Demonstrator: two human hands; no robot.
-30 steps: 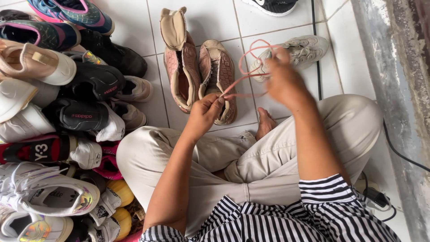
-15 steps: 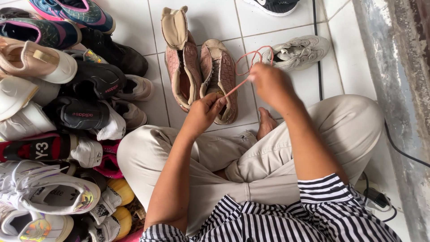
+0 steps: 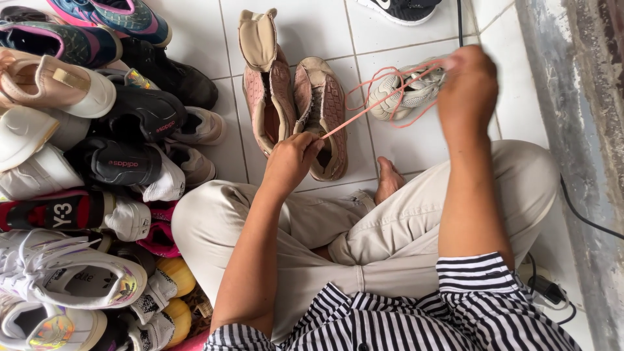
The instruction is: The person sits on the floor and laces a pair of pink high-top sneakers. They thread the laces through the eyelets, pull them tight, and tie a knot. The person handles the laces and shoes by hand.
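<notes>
Pink shoelace [image 3: 383, 97] runs taut between a seated person's two hands, seen from above. The left hand [image 3: 290, 162] is low and near the middle of the view, its fingers [image 3: 311, 148] pinched closed on one end of the lace, right at the side of a pinkish-tan suede high-top shoe [image 3: 324, 114]. From there the lace climbs in a straight line up and to the right to the right hand [image 3: 468, 88], which is raised higher, its fingers curled closed around the lace; loose loops of lace hang just left of that hand.

A matching second pinkish-tan shoe [image 3: 268, 88] lies just beside the first, the pair side by side on a white tiled floor [image 3: 312, 32], their openings facing up. Behind the loops of lace lies a pale grey knit sneaker [image 3: 406, 91] on its side.

The person sits cross-legged in beige trousers [image 3: 390, 227] and a black-and-white striped shirt [image 3: 403, 318], with one bare foot [image 3: 389, 179] showing between the knees, near the heel of the shoe being handled.

Along the left edge is a crowded pile of sneakers [image 3: 84, 162] in black, white, peach, pink and multicoloured fabrics, overlapping one another. At the right runs a rough grey wall [image 3: 585, 97], with a black cable [image 3: 585, 218] trailing along the floor beside it.
</notes>
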